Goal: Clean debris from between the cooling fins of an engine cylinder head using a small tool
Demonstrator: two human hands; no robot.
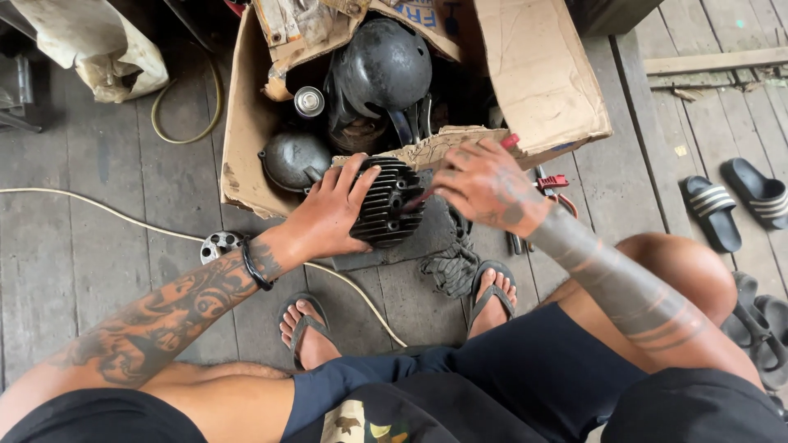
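Head view first: my left hand (328, 215) is spread over the side of a black finned engine cylinder head (386, 201), fingers wrapped onto its fins and holding it steady on the grey wooden floor (82, 262), just in front of a torn cardboard box (542, 74). My right hand (484, 187) is clenched around a thin red-handled tool (509, 142), its tip lying against the right edge of the fins. Inside the box I see a black helmet (384, 66), a small metal can (309, 101) and a dark rounded metal cover (294, 160). Pliers with red grips (554, 182) lie right of that hand. My feet in flip-flops (491, 295) sit below the cylinder head, and black striped sandals (712, 212) lie well apart at the right.
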